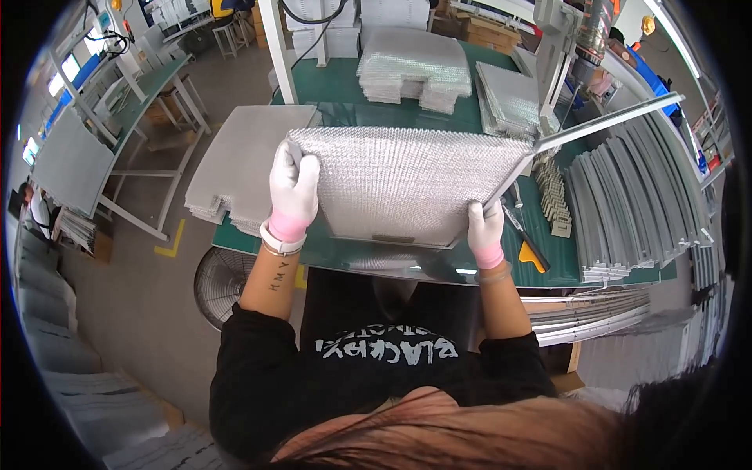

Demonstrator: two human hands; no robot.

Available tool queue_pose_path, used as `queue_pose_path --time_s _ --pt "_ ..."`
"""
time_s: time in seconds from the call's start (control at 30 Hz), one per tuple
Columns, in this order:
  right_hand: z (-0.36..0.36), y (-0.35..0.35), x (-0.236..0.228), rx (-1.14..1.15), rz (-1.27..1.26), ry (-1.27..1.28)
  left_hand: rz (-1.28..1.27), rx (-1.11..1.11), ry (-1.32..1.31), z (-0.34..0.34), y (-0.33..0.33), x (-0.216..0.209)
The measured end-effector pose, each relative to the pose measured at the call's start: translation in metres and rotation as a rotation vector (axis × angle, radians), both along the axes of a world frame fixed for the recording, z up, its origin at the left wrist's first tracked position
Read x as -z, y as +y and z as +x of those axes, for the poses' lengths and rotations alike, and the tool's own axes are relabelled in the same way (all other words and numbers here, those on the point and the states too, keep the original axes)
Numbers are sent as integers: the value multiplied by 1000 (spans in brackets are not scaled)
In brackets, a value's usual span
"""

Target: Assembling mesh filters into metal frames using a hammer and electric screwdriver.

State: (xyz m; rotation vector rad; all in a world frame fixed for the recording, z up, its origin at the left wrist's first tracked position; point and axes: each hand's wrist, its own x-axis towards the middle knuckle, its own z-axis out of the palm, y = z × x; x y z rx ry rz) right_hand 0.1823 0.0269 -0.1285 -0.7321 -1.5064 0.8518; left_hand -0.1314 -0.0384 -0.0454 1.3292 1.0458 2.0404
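A silvery expanded-mesh panel [399,180] is held upright and tilted over the green worktable [345,254]. My left hand [294,188], in a white and pink glove, is closed on its left edge, thumb on the near face. On the right edge sits a thin metal frame strip [513,178], with another length [611,121] sticking out to the upper right from the panel's top corner. My gloved right hand [486,227] grips the lower right edge, where strip and panel meet; its fingers behind are hidden. A small plate [393,239] shows at the panel's lower edge.
Stacks of notched mesh sheets lie at the left [251,141] and back [415,66]. At the right stand a row of mesh sheets [627,204], small metal corner pieces [552,196] and an orange-and-black-handled tool [533,257]. A floor fan [219,286] stands by the table's left.
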Motion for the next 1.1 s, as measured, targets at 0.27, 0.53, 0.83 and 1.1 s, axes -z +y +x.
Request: queue_pose_path --time_s 0.27,0.53,0.83,1.1 --pt "19 -2 -19 -109 -19 -71 -37 -4 320 -21 -1 22" --pt "-7 -14 -119 -57 243 141 65 -71 240 -11 -20 21" --pt "18 -73 -102 -253 420 19 555 1428 198 -22 -23 41" --pt "60 -112 -60 -576 480 -16 -211 1368 633 -24 -12 94"
